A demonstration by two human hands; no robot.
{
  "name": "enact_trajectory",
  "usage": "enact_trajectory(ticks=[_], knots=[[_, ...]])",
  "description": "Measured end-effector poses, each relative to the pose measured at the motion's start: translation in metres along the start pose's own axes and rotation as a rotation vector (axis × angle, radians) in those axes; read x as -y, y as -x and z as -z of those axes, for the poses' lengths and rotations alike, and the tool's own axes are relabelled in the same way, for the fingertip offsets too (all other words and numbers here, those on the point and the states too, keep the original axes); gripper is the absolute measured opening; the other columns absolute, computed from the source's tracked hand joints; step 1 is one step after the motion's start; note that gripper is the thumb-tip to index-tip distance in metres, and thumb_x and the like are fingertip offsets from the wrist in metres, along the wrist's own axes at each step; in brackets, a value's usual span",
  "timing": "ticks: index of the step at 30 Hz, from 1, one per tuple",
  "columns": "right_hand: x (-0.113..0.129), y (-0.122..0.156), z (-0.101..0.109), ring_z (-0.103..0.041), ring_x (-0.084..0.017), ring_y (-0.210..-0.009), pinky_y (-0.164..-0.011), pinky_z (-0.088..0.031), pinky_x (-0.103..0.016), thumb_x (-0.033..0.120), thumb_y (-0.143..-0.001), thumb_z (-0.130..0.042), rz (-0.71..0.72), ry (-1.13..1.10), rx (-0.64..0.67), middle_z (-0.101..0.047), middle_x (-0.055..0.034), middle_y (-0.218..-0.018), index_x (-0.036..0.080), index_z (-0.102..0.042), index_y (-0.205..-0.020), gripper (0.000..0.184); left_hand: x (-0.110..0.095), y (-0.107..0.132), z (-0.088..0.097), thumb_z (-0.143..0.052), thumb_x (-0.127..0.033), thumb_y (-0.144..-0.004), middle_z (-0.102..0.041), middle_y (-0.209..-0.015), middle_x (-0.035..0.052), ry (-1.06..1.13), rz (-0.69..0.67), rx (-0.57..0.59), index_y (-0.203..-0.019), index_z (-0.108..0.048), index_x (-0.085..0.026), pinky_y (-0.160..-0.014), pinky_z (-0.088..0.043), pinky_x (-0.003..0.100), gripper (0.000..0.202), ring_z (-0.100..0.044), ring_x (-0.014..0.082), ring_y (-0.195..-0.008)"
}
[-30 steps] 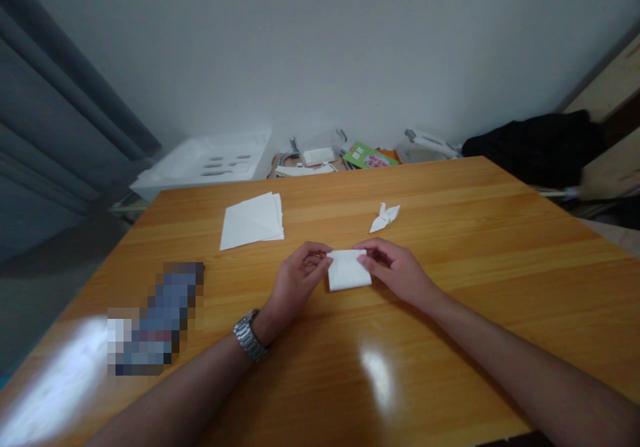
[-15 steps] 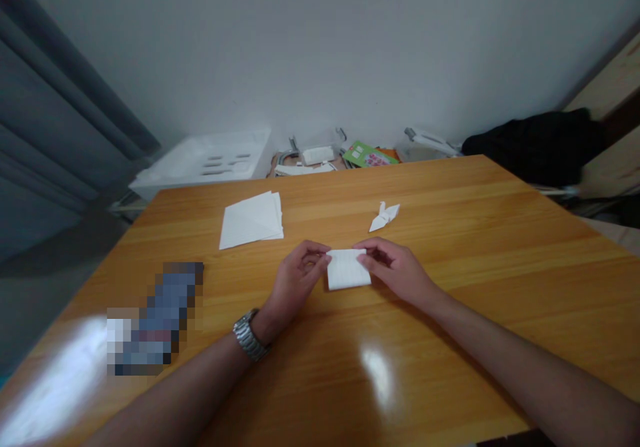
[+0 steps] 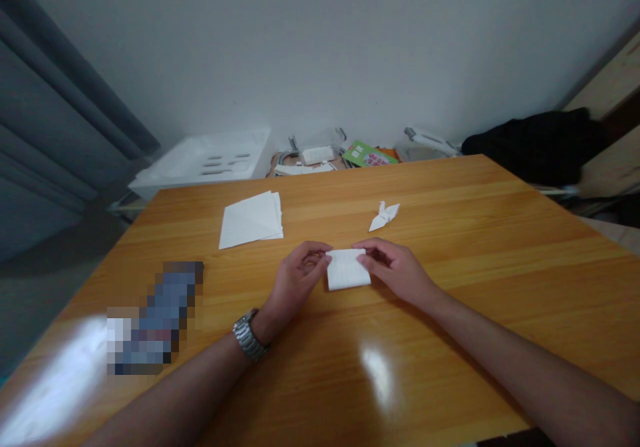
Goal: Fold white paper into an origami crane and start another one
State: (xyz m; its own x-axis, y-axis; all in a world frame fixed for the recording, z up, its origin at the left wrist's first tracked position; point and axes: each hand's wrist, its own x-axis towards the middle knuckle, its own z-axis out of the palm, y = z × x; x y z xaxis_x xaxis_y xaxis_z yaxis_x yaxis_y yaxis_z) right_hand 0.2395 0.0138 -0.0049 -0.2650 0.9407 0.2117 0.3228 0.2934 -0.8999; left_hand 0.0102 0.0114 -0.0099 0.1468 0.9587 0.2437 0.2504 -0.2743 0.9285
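A small folded sheet of white lined paper lies in front of me on the wooden table. My left hand, with a metal watch on its wrist, pinches the paper's upper left corner between thumb and fingers. At the upper right corner my right hand grips the same paper, thumb on top. Fingertips of both hands are partly hidden behind the far edge. Just beyond the right hand stands a folded white paper crane.
Left of centre lies a small stack of white paper sheets. A blurred-out dark object rests at the table's left. Behind the far edge are a white tray, a green booklet and black cloth.
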Motion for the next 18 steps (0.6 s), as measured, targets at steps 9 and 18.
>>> enact_trajectory(ticks=[9,18], knots=[[0.002,0.0004,0.0012,-0.067,-0.02,-0.085,-0.081,-0.053,-0.034,0.035,-0.092,-0.063,0.021,0.016,0.014,-0.073,-0.0045,-0.096,0.023,-0.072,-0.11,0.024,-0.0046,0.0005,0.0012,-0.063,-0.032,-0.092,-0.073,-0.099,0.0062,-0.093,-0.062,0.01,-0.103,-0.072,-0.019,-0.08,-0.058,0.028,0.019,-0.069,0.0177,-0.092],[0.0007,0.002,0.001,-0.067,-0.019,-0.083,-0.078,-0.053,-0.032,0.035,-0.092,-0.064,-0.007,-0.024,0.031,-0.073,-0.0031,-0.093,0.024,-0.072,-0.11,0.023,-0.005,0.0015,-0.001,-0.064,-0.031,-0.091,-0.076,-0.094,0.0054,0.013,0.023,0.035,-0.102,-0.071,-0.017,-0.07,-0.059,0.024,0.019,-0.071,0.0161,-0.08]])
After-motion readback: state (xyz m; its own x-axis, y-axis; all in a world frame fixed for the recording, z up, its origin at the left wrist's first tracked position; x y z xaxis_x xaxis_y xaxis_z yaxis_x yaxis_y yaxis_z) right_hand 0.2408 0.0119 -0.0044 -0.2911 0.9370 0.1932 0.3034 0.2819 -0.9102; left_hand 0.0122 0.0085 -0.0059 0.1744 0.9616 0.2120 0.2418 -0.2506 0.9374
